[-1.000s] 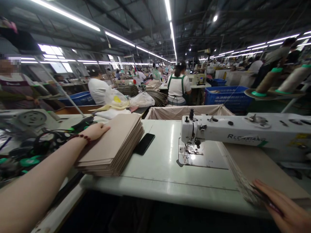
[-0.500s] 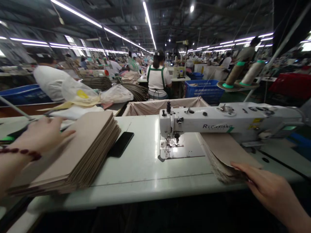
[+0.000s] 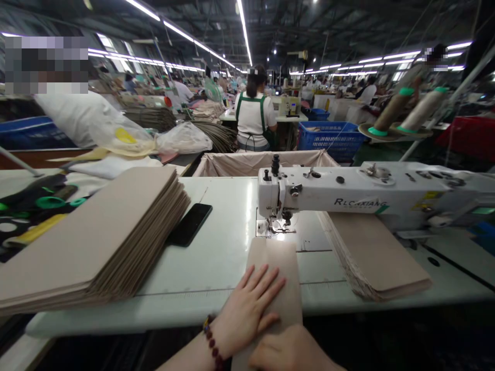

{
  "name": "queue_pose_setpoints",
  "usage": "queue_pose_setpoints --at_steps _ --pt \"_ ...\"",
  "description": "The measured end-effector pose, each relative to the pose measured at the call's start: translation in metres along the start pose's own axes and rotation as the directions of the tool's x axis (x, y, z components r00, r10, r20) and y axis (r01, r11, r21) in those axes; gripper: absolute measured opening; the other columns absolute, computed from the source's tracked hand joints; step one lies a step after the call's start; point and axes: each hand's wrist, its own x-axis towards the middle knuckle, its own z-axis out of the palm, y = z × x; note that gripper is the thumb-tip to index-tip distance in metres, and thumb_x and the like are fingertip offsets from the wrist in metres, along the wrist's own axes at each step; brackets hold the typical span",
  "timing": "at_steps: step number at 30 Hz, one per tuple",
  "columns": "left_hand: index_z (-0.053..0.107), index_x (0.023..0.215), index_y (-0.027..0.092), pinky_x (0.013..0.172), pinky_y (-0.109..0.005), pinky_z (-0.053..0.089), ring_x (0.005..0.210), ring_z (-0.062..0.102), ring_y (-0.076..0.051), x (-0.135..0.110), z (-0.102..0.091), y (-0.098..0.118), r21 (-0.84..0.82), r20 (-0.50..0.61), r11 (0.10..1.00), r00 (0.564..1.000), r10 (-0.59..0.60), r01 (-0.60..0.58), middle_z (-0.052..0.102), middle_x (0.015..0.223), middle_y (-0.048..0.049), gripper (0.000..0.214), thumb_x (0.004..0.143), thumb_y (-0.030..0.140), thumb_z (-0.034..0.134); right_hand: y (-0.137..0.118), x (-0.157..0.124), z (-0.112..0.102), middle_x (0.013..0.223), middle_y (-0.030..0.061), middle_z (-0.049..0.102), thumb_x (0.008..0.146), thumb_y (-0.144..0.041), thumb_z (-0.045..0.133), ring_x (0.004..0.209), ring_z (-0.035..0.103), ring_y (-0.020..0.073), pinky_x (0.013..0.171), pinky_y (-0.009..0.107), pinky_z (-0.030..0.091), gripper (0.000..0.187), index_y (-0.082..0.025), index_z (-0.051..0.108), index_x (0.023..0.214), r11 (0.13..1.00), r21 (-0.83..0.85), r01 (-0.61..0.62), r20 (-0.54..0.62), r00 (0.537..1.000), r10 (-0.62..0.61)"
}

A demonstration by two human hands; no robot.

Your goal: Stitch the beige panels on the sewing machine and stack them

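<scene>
A long beige panel [image 3: 285, 257] lies on the pale green table, its far end just short of the presser foot [image 3: 285, 228] of the white sewing machine [image 3: 325, 195]. My left hand [image 3: 251, 306], with a dark red bead bracelet, rests flat on this panel, fingers spread. Beside it, nearer to me, my right hand [image 3: 292, 348] is curled at the panel's right side; its fingertips are partly hidden. Under the machine arm sits a stack of beige panels [image 3: 373, 252]. At the left stands a taller stack of similar panels [image 3: 100, 221].
A black phone [image 3: 191, 224] lies against the left stack. Dark items with green rings [image 3: 50, 201] lie behind that stack. Beyond the table are a cloth-lined bin [image 3: 232, 163], a blue basket [image 3: 328, 140] and thread cones [image 3: 390, 113]. A co-worker [image 3: 253, 116] sits ahead, back turned.
My left hand has left the left stack and now lies on a panel at the centre. My right hand has come from the right stack to the middle, where this panel now is.
</scene>
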Motion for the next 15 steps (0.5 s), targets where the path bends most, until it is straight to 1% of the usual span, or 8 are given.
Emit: queue_pose_setpoints --at_steps 1,2,3,4,6,8,10,15 --pt "0.014 0.150 0.029 0.115 -0.051 0.017 0.142 0.019 -0.028 -0.009 0.001 -0.005 0.031 -0.010 0.999 0.999 -0.036 0.036 0.023 0.154 -0.0028 0.071 0.092 0.044 0.052 0.012 0.001 -0.010 0.091 -0.0036 0.072 0.087 -0.022 0.045 0.075 0.065 0.0127 0.063 0.019 0.048 0.023 -0.029 0.062 0.099 0.999 0.013 -0.046 -0.004 0.999 0.046" --pt "0.015 0.150 0.029 0.115 -0.050 0.017 0.142 0.019 -0.027 -0.017 0.000 -0.010 0.061 -0.021 0.996 0.998 -0.067 0.069 0.023 0.154 -0.0026 0.068 0.093 0.044 0.049 0.026 0.003 -0.021 0.106 -0.0008 0.069 0.084 -0.016 0.045 0.089 0.065 0.0142 0.073 0.021 0.049 0.031 -0.027 0.060 0.109 0.989 0.031 -0.146 -0.001 0.989 0.147" --pt "0.015 0.150 0.029 0.115 -0.050 0.017 0.142 0.020 -0.027 -0.025 -0.002 -0.015 0.088 -0.030 0.991 0.995 -0.095 0.098 0.023 0.154 -0.0025 0.066 0.094 0.044 0.047 0.041 0.007 -0.030 0.117 0.0016 0.065 0.082 -0.012 0.044 0.098 0.063 0.0157 0.079 0.024 0.049 0.039 -0.026 0.056 0.116 0.967 0.019 -0.256 -0.030 0.966 0.256" --pt "0.015 0.150 0.029 0.115 -0.050 0.016 0.142 0.020 -0.026 -0.032 -0.004 -0.018 0.113 -0.036 0.986 0.992 -0.119 0.123 0.023 0.154 -0.0024 0.065 0.095 0.045 0.046 0.056 0.013 -0.038 0.129 0.0036 0.059 0.082 -0.009 0.043 0.106 0.060 0.0176 0.085 0.027 0.048 0.046 -0.025 0.053 0.123 0.940 -0.017 -0.340 -0.051 0.940 0.338" --pt "0.016 0.150 0.029 0.115 -0.050 0.013 0.141 0.021 -0.026 -0.040 -0.007 -0.024 0.154 -0.041 0.976 0.988 -0.152 0.157 0.024 0.154 -0.0017 0.063 0.096 0.047 0.042 0.083 0.027 -0.046 0.142 0.0040 0.047 0.082 -0.008 0.043 0.111 0.058 0.0200 0.088 0.032 0.049 0.051 -0.025 0.048 0.130 0.895 -0.109 -0.432 -0.076 0.902 0.426" --pt "0.016 0.150 0.030 0.115 -0.051 0.010 0.141 0.021 -0.027 -0.040 -0.009 -0.028 0.169 -0.047 0.970 0.984 -0.169 0.175 0.025 0.153 -0.0012 0.062 0.096 0.050 0.040 0.103 0.042 -0.044 0.147 0.0015 0.040 0.083 -0.010 0.044 0.110 0.059 0.0208 0.084 0.033 0.051 0.054 -0.026 0.043 0.135 0.861 -0.203 -0.467 -0.065 0.883 0.464" --pt "0.016 0.150 0.031 0.114 -0.054 0.009 0.141 0.021 -0.028 -0.034 -0.011 -0.032 0.152 -0.041 0.971 0.983 -0.181 0.185 0.026 0.153 -0.0008 0.062 0.096 0.051 0.040 0.114 0.052 -0.038 0.148 -0.0014 0.039 0.085 -0.013 0.044 0.108 0.060 0.0206 0.078 0.033 0.053 0.057 -0.029 0.039 0.139 0.831 -0.275 -0.484 -0.052 0.870 0.490" --pt "0.016 0.149 0.035 0.111 -0.060 0.007 0.141 0.019 -0.030 -0.010 -0.020 -0.049 0.037 0.029 0.975 0.975 -0.222 0.221 0.025 0.153 0.0005 0.063 0.094 0.053 0.042 0.118 0.054 -0.029 0.149 -0.0055 0.036 0.087 -0.016 0.043 0.102 0.063 0.0194 0.071 0.033 0.055 0.059 -0.034 0.033 0.143 0.803 -0.372 -0.466 -0.052 0.874 0.483"
